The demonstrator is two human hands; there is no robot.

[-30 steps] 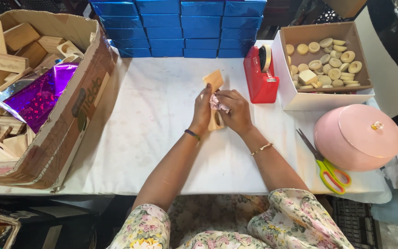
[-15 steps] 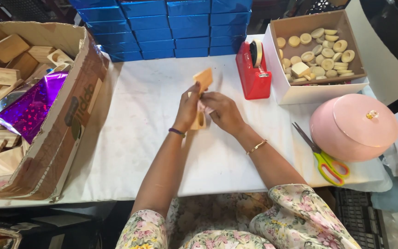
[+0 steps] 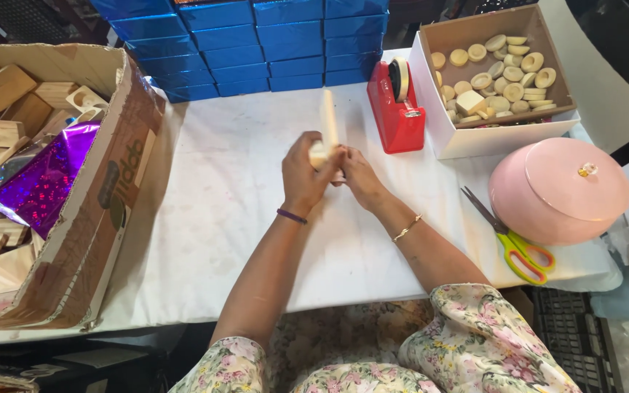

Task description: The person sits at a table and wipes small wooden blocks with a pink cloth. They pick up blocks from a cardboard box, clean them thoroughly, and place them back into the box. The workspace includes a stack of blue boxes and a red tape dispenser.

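Pale wooden slat-shaped piece [image 3: 328,120] stands upright above the middle of the white-covered counter [image 3: 212,218], its lower end buried between both hands, its upper end sticking up free. Just right of it sits a red tape dispenser [image 3: 396,116], and beyond that an open white cardboard box [image 3: 500,135] filled with small round and ring-shaped wooden pieces. A round pink lidded container [image 3: 562,191] rests near the counter's right edge, with yellow-and-orange-handled scissors [image 3: 515,240] lying just beside it. Stacked shiny blue boxes [image 3: 256,40] line the far edge behind the hands. On the left, a large brown cardboard carton [image 3: 103,196] holds more raw wooden pieces and a crumpled sheet of purple glitter foil [image 3: 38,185]. Nothing lies between the hands and these neighbours; the cloth around them is bare. The left hand [image 3: 303,175], with a dark band at the wrist, is curled around the slat's base from the left, knuckles up. The right hand [image 3: 358,178], a thin gold bracelet on its wrist, presses in from the right with fingers closed against the same lower end, touching the left hand.
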